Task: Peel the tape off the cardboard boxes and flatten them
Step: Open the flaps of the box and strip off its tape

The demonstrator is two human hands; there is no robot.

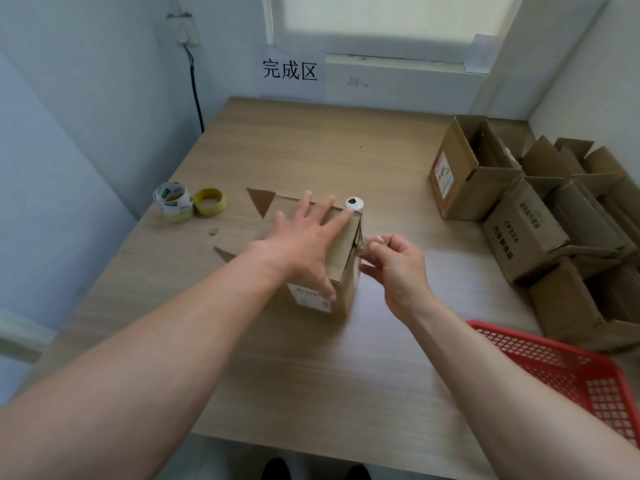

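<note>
A red basket [568, 372] sits on the desk's [294, 368] near right corner. At the desk's middle stands a box [344, 251]. The left hand [301, 244] lies flat on top of it, fingers spread and straight, thumb down the near face beside a white label [308, 297]. The right hand [398, 268] pinches a strip of clear tape [372, 241] at the box's right edge, where the top flap has a gap. Cardboard scraps [261, 199] lie left of the box. Further left are two tape rolls [188, 202], touching. A grommet [354, 203] shows just behind the box. More boxes [519, 216], flaps open, crowd the right side. A sign [290, 70] hangs on the far wall.
</note>
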